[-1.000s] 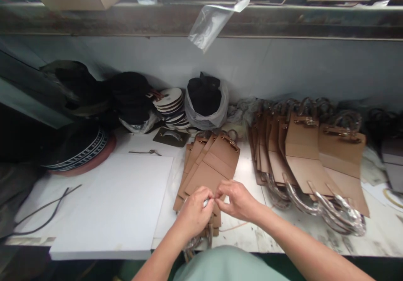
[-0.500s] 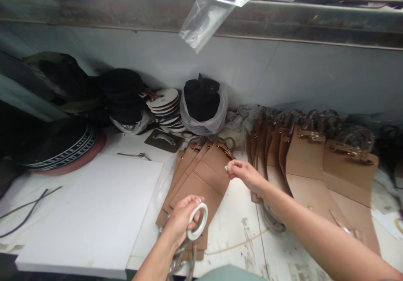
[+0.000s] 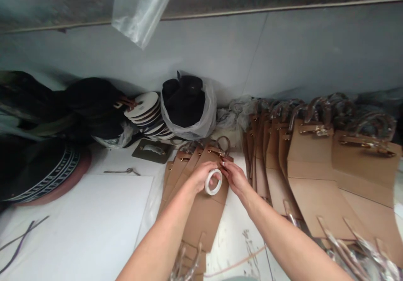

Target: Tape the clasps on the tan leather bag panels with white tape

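Observation:
My left hand (image 3: 206, 176) is closed around a roll of white tape (image 3: 213, 182), held over the top panel of a fanned stack. Close beside it, my right hand (image 3: 234, 176) has its fingers pinched together at the panel's upper right edge. A small white bit of tape (image 3: 223, 163) shows at its fingertips, partly hidden. Both hands meet just below the metal fittings of the brown bag panel (image 3: 201, 220). A wrapped loop handle (image 3: 223, 143) stands at its far end, and more wrapped handles (image 3: 189, 264) hang at the near end.
More brown bag panels (image 3: 310, 184) with wrapped handles stand in a row at the right. Behind are ribbon spools (image 3: 145, 106) and a plastic bag of black rolls (image 3: 185, 104). A white board (image 3: 94, 226) lies left. Clear plastic (image 3: 138, 12) hangs overhead.
Both hands have moved forward to the panel's upper end and come together. The tape roll went up with my left hand. The camera view has shifted toward the right.

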Demonstrator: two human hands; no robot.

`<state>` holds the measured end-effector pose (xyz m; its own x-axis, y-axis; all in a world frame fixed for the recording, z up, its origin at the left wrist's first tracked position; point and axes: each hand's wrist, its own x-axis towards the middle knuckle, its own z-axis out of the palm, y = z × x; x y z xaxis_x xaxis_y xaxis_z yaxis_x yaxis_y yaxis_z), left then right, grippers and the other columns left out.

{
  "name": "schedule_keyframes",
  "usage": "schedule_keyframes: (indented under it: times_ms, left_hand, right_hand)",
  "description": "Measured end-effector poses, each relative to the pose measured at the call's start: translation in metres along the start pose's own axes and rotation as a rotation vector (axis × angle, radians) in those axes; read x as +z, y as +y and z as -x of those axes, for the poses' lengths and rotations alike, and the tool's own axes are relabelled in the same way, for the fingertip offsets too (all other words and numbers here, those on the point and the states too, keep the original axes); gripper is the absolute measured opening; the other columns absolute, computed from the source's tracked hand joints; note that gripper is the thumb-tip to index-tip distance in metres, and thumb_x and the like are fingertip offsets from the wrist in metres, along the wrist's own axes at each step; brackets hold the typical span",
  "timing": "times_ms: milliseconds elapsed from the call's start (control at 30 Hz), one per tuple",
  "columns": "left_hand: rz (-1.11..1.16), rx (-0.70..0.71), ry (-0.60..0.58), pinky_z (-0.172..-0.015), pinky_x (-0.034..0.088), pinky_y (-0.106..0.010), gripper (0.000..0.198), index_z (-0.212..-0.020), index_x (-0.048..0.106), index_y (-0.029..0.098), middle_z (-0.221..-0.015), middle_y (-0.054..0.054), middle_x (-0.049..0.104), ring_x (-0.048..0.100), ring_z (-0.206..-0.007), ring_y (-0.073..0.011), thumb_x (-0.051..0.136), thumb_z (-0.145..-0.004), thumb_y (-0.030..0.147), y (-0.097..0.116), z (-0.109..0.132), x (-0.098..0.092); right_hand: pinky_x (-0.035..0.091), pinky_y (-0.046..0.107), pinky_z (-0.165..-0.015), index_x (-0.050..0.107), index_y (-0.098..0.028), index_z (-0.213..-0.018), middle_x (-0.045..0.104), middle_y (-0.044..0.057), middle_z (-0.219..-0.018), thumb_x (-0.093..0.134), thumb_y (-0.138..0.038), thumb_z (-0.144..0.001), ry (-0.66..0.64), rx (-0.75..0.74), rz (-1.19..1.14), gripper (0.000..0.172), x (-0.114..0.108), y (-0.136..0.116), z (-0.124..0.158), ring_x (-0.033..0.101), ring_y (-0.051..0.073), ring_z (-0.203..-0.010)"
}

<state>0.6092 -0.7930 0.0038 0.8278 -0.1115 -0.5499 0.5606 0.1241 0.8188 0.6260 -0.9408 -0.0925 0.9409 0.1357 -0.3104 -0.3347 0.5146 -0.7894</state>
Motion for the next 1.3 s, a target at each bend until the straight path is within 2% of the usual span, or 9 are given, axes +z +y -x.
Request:
schedule_keyframes:
  times_ms: [133, 233, 367, 533, 633, 767, 900, 1200, 1300]
  left_hand:
    - [-0.042, 0.002, 0.029, -0.033, 0.033, -0.019, 0.034, -0.11, 0.065, 0.009, -0.062, -0.003, 0.068, 0.05, -0.039, -0.01, 0.06, -0.082, 0.028, -0.01, -0.016, -0.008]
    - [-0.063, 0.014, 0.043, -0.032, 0.033, -0.019, 0.027, -0.101, 0.067, 0.01, -0.066, -0.004, 0.069, 0.049, -0.039, -0.0091, 0.061, -0.083, 0.03, -0.019, -0.017, -0.011]
    - [-0.061, 0.022, 0.051, -0.032, 0.031, -0.017, 0.023, -0.095, 0.068, 0.012, -0.076, -0.007, 0.072, 0.049, -0.041, -0.0073, 0.061, -0.084, 0.03, -0.023, -0.019, -0.012]
    - [-0.04, 0.012, 0.049, -0.032, 0.032, -0.018, 0.031, -0.108, 0.069, 0.012, -0.078, -0.007, 0.073, 0.05, -0.042, -0.0077, 0.06, -0.085, 0.031, -0.021, -0.022, -0.013]
    - [-0.03, 0.023, 0.05, -0.033, 0.033, -0.018, 0.028, -0.103, 0.071, 0.011, -0.096, -0.011, 0.075, 0.054, -0.047, -0.0076, 0.061, -0.083, 0.028, -0.022, -0.023, -0.013]
    - [-0.022, 0.021, 0.065, -0.033, 0.03, -0.017, 0.035, -0.114, 0.069, 0.011, -0.083, -0.008, 0.073, 0.049, -0.044, -0.0067, 0.059, -0.086, 0.03, -0.025, -0.023, -0.013]
    - [-0.023, 0.024, 0.063, -0.033, 0.03, -0.017, 0.042, -0.123, 0.066, 0.011, -0.068, -0.003, 0.068, 0.046, -0.042, -0.0075, 0.059, -0.087, 0.032, -0.028, -0.023, -0.014]
    - [-0.009, 0.021, 0.05, -0.033, 0.03, -0.017, 0.047, -0.128, 0.063, 0.011, -0.064, -0.001, 0.066, 0.046, -0.043, -0.008, 0.059, -0.086, 0.031, -0.028, -0.024, -0.016]
    - [0.002, 0.022, 0.047, -0.033, 0.03, -0.017, 0.043, -0.123, 0.066, 0.009, -0.069, -0.003, 0.069, 0.047, -0.043, -0.0076, 0.059, -0.086, 0.031, -0.028, -0.024, -0.016]
  right_hand:
    - [0.04, 0.043, -0.111, 0.074, -0.022, -0.077, 0.047, 0.008, -0.152, 0.075, -0.042, -0.078, -0.034, -0.267, 0.438, 0.02, 0.001, -0.001, 0.0, 0.057, 0.031, -0.127]
    - [0.035, 0.042, -0.114, 0.073, -0.023, -0.079, 0.048, 0.007, -0.151, 0.069, -0.041, -0.082, 0.036, -0.357, 0.607, 0.019, 0.009, -0.004, -0.013, 0.052, 0.029, -0.133]
    - [0.031, 0.044, -0.117, 0.071, -0.024, -0.083, 0.062, 0.008, -0.136, 0.069, -0.045, -0.083, 0.123, -0.327, 0.497, 0.021, 0.013, -0.005, -0.038, 0.049, 0.028, -0.135]
    - [0.053, 0.04, -0.095, 0.072, -0.022, -0.084, 0.057, 0.008, -0.142, 0.077, -0.053, -0.076, -0.146, -0.129, 0.366, 0.032, -0.011, -0.021, -0.06, 0.058, 0.03, -0.124]
    - [0.057, 0.034, -0.077, 0.073, -0.02, -0.082, 0.068, 0.01, -0.122, 0.079, -0.055, -0.072, -0.186, -0.072, 0.439, 0.037, -0.02, -0.033, -0.068, 0.065, 0.028, -0.106]
    - [0.054, 0.029, -0.069, 0.072, -0.019, -0.079, 0.072, 0.006, -0.091, 0.077, -0.053, -0.074, -0.161, -0.088, 0.495, 0.034, -0.015, -0.031, -0.073, 0.067, 0.022, -0.086]
    - [0.054, 0.028, -0.067, 0.071, -0.02, -0.081, 0.072, 0.006, -0.09, 0.075, -0.051, -0.075, -0.079, -0.113, 0.504, 0.033, -0.009, -0.018, -0.075, 0.068, 0.021, -0.084]
    - [0.059, 0.034, -0.064, 0.065, -0.02, -0.091, 0.07, 0.005, -0.082, 0.075, -0.054, -0.073, 0.063, -0.165, 0.531, 0.04, -0.007, -0.008, -0.079, 0.072, 0.025, -0.076]
    - [0.059, 0.037, -0.067, 0.065, -0.021, -0.094, 0.069, 0.004, -0.084, 0.072, -0.054, -0.077, 0.049, -0.219, 0.582, 0.038, -0.006, -0.008, -0.076, 0.07, 0.025, -0.075]
